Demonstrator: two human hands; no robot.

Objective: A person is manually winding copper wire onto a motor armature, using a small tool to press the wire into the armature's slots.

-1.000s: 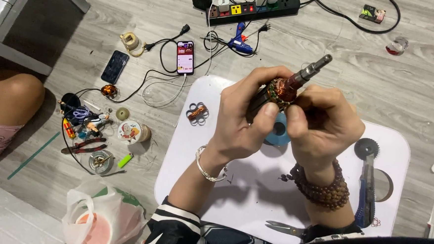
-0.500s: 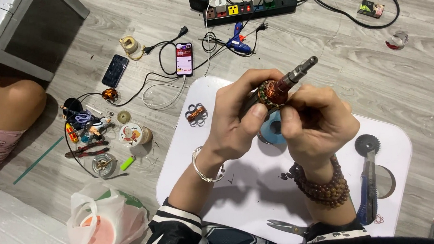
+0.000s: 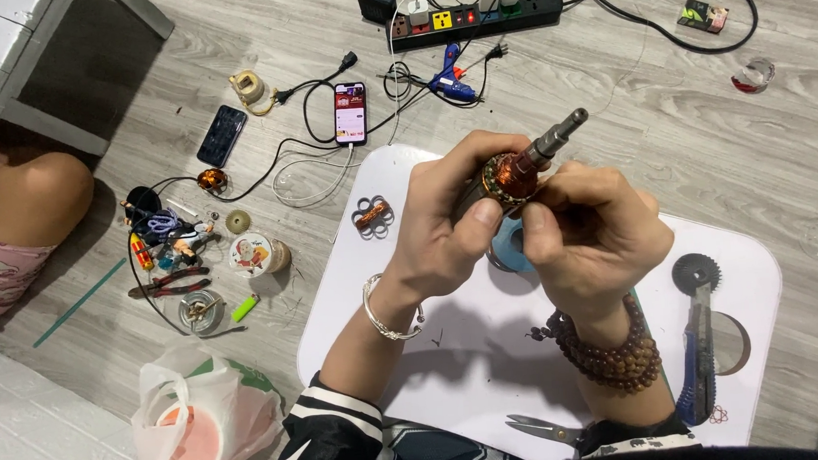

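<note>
Grey wooden flooring holds a small white table (image 3: 454, 368). Above it, both hands grip a motor armature (image 3: 511, 176) with copper windings and a steel shaft pointing up and away. Left hand (image 3: 446, 223) wraps its body, thumb pressed beside the windings; right hand (image 3: 591, 234) pinches the coil. Scissors (image 3: 545, 430) lie near the table's edge; a lit phone (image 3: 351, 113) rests on the floor.
</note>
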